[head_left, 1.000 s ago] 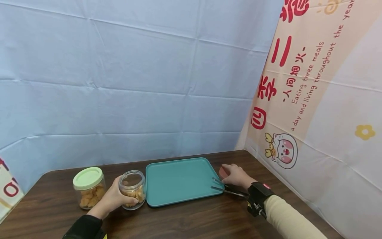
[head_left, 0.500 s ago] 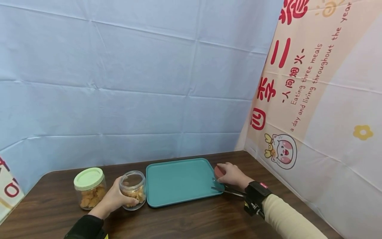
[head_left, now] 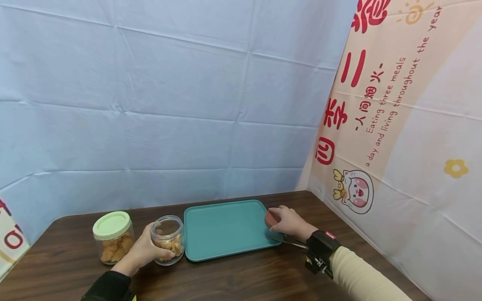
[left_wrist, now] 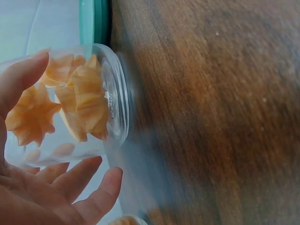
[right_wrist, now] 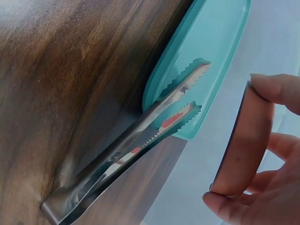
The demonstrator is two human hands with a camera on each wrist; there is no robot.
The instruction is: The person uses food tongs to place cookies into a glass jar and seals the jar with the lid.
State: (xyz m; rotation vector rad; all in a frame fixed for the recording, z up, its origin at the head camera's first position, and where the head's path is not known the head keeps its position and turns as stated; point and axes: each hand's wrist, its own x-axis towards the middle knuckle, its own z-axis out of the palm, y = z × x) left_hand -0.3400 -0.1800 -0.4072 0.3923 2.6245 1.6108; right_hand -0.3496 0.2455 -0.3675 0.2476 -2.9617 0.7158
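Observation:
My left hand (head_left: 141, 252) grips a clear lidless jar (head_left: 168, 251) standing left of the tray. Its thumb and fingers lie round the sides, and star-shaped golden snacks (left_wrist: 84, 105) show inside. At the tray's right edge, my right hand (head_left: 291, 222) pinches a round reddish-brown lid (head_left: 271, 219) by its rim, thumb on one side and fingers on the other. In the right wrist view, the lid (right_wrist: 246, 145) is tilted and clear of the table. Metal tongs (right_wrist: 154, 111) lie below this hand with their toothed ends over the tray's corner.
A teal tray (head_left: 226, 230) lies in the middle of the dark wooden table (head_left: 226, 280). Beyond the left hand stands a second jar (head_left: 116, 246) of golden snacks with a pale green lid (head_left: 111, 225). Cloth hangings (head_left: 180, 104) rise behind and at the right.
My right hand has moved left with the lid, from beside the tray to its right edge, covering more of the tongs. The left hand and its jar stay in place.

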